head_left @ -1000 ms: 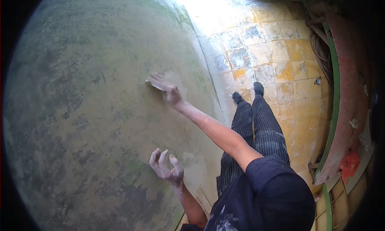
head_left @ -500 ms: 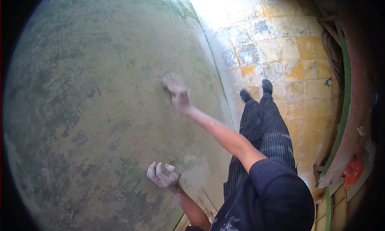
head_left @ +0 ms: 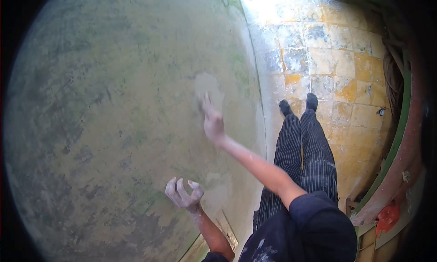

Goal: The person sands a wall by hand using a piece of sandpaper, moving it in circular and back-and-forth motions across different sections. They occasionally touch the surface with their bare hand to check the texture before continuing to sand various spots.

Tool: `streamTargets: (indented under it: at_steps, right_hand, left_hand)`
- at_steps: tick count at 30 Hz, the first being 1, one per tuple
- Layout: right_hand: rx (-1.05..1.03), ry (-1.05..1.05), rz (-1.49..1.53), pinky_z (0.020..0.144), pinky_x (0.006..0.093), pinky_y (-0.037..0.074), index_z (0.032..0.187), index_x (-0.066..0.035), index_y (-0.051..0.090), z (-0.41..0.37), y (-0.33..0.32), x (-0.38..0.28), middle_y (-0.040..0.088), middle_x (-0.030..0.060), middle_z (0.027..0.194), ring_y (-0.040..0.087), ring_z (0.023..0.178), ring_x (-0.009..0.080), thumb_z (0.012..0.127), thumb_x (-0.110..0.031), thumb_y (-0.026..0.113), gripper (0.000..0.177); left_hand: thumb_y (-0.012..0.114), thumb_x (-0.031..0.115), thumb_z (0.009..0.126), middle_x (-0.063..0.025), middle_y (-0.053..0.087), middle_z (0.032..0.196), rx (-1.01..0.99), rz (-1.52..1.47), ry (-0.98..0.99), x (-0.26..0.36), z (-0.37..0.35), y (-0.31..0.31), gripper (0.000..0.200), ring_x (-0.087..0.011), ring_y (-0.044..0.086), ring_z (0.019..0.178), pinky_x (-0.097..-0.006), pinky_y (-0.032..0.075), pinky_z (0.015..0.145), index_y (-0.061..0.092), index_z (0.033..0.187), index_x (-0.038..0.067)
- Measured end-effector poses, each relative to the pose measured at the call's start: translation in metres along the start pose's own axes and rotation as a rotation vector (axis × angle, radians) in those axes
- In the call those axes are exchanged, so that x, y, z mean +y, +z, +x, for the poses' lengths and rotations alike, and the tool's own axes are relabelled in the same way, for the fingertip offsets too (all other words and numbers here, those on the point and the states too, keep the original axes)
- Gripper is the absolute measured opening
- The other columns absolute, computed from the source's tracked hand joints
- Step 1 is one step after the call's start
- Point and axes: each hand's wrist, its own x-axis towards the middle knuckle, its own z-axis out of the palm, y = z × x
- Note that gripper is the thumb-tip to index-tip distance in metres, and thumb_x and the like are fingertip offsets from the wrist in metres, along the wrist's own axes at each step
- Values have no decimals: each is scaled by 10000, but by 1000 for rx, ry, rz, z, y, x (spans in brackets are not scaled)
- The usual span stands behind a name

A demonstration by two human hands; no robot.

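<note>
Shows a rubbing stroke in progress on the stained wall (head_left: pixel 114 125), which fills the left and centre of the frame. Places the right hand (head_left: pixel 212 122) at frame centre, flat against the wall just below a pale patch (head_left: pixel 208 83). Leaves it too blurred to tell whether the fingers are clamped on anything. Sets the left hand (head_left: pixel 183 196) lower, at bottom centre, empty and dusted white, with fingers apart and curled and tips braced on the wall. Includes striped trousers (head_left: pixel 314 143) and a tiled floor (head_left: pixel 337 57) at right.

Calls next, as a judgement, for a return pass up across the pale patch, with even pressure and the left hand kept as a brace.

Differs from one second earlier: right hand now lower and clear of the patch, the flat pad seen under its fingers no longer discernible, left hand almost unmoved.
</note>
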Motion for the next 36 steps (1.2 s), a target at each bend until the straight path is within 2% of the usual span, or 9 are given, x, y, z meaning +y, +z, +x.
streamTargets:
  at_steps: [5, 10, 14, 19, 21, 27, 32, 34, 36]
  right_hand:
    - [-23, -206, -111, 1176, 362, 299, 1381, -13, 538, 84, 0, 11, 456, 202, 1457, 397, 1404, 298, 716, 200, 374, 718]
    - [-286, -139, -123, 1192, 414, 267, 1399, -52, 546, -50, -36, 5, 408, 179, 1516, 324, 1446, 311, 638, 239, 395, 828]
    - [-309, -156, -116, 1185, 399, 282, 1394, -45, 548, -57, -38, 11, 407, 186, 1513, 315, 1449, 311, 659, 227, 396, 798]
    - [-42, -168, -42, 1147, 369, 342, 1359, -20, 565, 37, -1, -4, 428, 211, 1474, 389, 1396, 342, 702, 194, 410, 709]
    - [-61, -204, -87, 1136, 369, 356, 1369, -16, 552, 36, 0, -9, 446, 216, 1454, 419, 1374, 348, 711, 184, 419, 700]
    - [-353, -208, -85, 1172, 429, 317, 1428, -46, 498, -62, -42, 7, 380, 201, 1525, 320, 1441, 335, 678, 224, 417, 802]
    - [-195, -270, -147, 1165, 398, 332, 1382, -56, 558, 24, -11, 8, 383, 172, 1527, 348, 1432, 315, 742, 172, 418, 693]
    - [-67, -79, 41, 1162, 388, 325, 1366, -62, 579, 61, 0, 0, 382, 164, 1529, 363, 1428, 307, 746, 159, 407, 680]
    - [-104, -174, -36, 1164, 379, 315, 1375, -84, 578, 31, 0, -4, 389, 171, 1522, 354, 1430, 322, 754, 163, 402, 691]
  left_hand:
    - [623, 145, 746, -163, 604, 1011, -17, 0, -45, 5, 1, -2, 218, -343, 604, 920, -455, 526, 775, 628, 892, -17]
    - [633, 171, 717, -169, 603, 1029, -22, -29, -45, 5, 1, 1, 258, -350, 602, 951, -461, 521, 793, 633, 903, -9]
    - [640, 181, 713, -168, 602, 1032, -28, -27, -53, 2, -3, 1, 262, -350, 601, 952, -462, 521, 792, 634, 895, -8]
    - [644, 182, 718, -169, 603, 1039, -3, -39, -35, 4, 0, 2, 257, -346, 601, 954, -460, 522, 793, 634, 888, -10]
    - [645, 180, 719, -169, 604, 1041, 2, -41, -41, 2, -1, 2, 253, -347, 600, 957, -459, 522, 794, 633, 886, -10]
    - [654, 168, 714, -171, 604, 1048, 12, -34, -23, 0, -3, 4, 245, -350, 599, 959, -458, 520, 797, 631, 883, -8]
    - [651, 191, 721, -166, 606, 1034, 25, -18, -19, 0, -5, 6, 254, -343, 601, 953, -464, 516, 811, 628, 879, -7]
    - [646, 191, 726, -168, 600, 1035, 17, -57, -44, 1, -5, 5, 250, -346, 599, 951, -466, 516, 811, 622, 874, -9]
    - [649, 166, 719, -175, 598, 1040, 33, -56, -31, 1, -2, 5, 239, -349, 598, 953, -462, 517, 804, 622, 877, -10]
